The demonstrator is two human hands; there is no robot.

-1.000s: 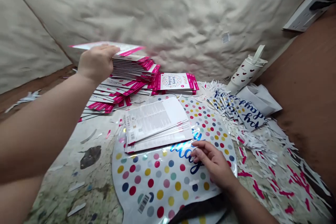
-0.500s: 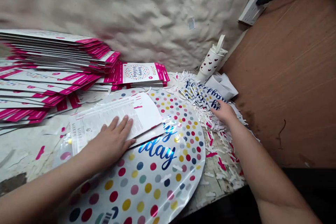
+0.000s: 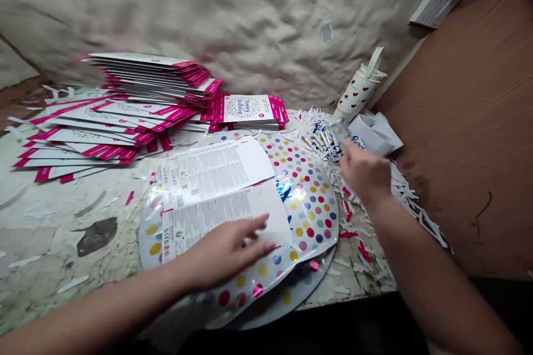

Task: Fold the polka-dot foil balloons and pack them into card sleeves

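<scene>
Left-hand fingers (image 3: 250,227) spread, apart; touching printed leaflet (image 3: 204,221)

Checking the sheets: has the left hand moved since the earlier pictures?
Yes: the left hand has shifted toward the person, farther from the heart-print bottle, and no longer lies flat on the printed sheets.

A small packing workshop is indicated: a stained worktable (image 3: 83,244) is strewn with paper offcuts (image 3: 353,255), and pink-edged printed packets (image 3: 150,77) are stacked on it. 1 socket strip (image 3: 437,0) is seen above a brown board (image 3: 458,122), beside a crumpled cream wall (image 3: 208,11).
</scene>
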